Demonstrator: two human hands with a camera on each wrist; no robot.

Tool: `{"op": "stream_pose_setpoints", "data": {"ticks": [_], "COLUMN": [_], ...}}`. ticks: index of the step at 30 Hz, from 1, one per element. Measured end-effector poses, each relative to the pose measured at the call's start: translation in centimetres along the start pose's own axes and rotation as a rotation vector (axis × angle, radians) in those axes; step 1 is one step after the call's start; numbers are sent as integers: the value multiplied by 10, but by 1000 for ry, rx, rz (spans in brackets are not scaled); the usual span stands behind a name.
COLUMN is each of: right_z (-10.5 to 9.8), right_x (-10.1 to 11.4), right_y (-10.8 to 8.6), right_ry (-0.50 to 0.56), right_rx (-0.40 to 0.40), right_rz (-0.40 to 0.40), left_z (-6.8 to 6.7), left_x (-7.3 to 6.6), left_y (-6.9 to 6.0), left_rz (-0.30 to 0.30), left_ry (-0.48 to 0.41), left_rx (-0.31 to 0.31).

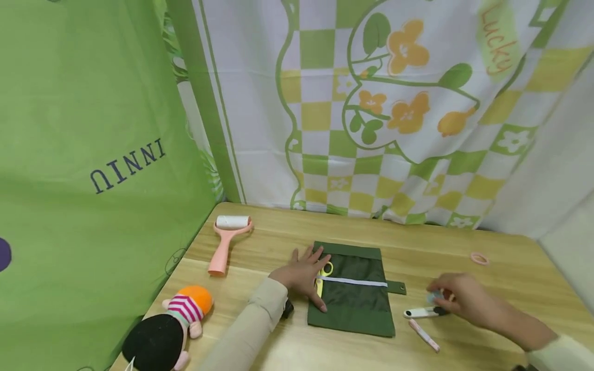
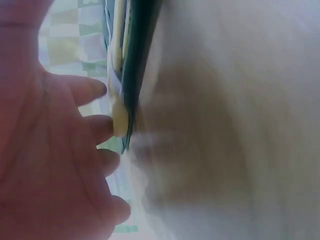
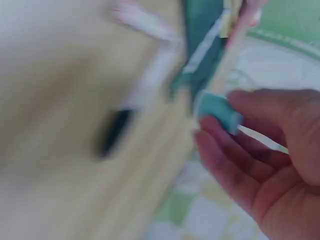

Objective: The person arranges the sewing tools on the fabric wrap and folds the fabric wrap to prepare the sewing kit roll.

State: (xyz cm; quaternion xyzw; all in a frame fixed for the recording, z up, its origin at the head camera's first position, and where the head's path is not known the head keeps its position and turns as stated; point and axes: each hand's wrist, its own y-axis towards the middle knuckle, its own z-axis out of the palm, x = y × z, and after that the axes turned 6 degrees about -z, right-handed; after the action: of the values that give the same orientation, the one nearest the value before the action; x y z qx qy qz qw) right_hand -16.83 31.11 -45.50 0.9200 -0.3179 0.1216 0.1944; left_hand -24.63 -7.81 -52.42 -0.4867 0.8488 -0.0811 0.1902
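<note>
A small, stubby pale-blue object, pinched by the right hand right of the dark-green fabric pouch, which was touched by the spread-fingered left hand, risked being dropped if that pinch was loosened.

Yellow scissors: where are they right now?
In the head view, the yellow scissors lie at the left end of the green pouch, crossed by its white band, next to the left hand.

Cloth pouch, smooth plastic-looking blue piece, wood-grain tabletop, matt plastic roller handle, fabric doll
</note>
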Motion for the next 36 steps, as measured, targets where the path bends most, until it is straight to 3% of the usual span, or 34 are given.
{"op": "stream_pose_setpoints", "data": {"ticks": [3, 7, 12, 19, 29, 36], "right_z": [0, 31, 75, 96, 109, 108], "right_x": [9, 15, 10, 1, 18, 22], "right_y": [59, 127, 170, 169, 170, 171], "right_ry": [-30, 31, 66, 33, 5, -44], "right_rx": [-48, 35, 122, 143, 130, 154], "right_rz": [-3, -7, 20, 84, -46, -58], "left_z": [-4, -4, -3, -11, -8, -11], "left_x": [6, 12, 6, -20, -9, -7], "left_y": [-9, -12, -4, 2, -8, -11], "left_rz": [-23, -21, -1, -22, -56, -76], "left_ry": [-5, -37, -42, 12, 27, 31], "left_rx": [3, 23, 11, 32, 40, 37]}}
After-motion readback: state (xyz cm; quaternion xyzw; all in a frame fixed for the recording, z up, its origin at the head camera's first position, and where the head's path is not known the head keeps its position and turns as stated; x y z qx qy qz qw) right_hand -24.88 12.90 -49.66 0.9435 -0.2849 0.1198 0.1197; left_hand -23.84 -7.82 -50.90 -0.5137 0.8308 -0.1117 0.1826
